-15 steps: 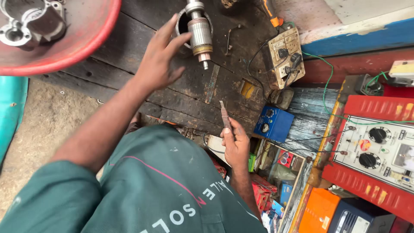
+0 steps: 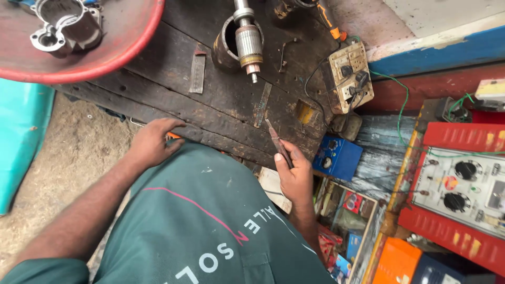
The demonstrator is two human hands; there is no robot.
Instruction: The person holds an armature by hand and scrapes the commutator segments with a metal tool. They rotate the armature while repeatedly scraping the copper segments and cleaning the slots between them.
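My left hand (image 2: 152, 143) has left the copper-banded steel armature (image 2: 248, 42), resting open at the dark wooden bench's (image 2: 158, 79) near edge; my right hand (image 2: 294, 176) pinches a thin metal blade (image 2: 278, 141).

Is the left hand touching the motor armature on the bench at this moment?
No: the left hand rests at the near edge of the wooden bench, well apart from the armature, which lies by the metal housing.

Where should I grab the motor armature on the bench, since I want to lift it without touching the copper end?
Grip the armature around its wide ribbed middle, coming from its left or right side. It lies lengthwise against the dark metal cylinder, thin shaft tip pointing toward the person, so the middle is probably the thickest, easiest part to hold. The right hand already holds a thin tool; the left hand is free.
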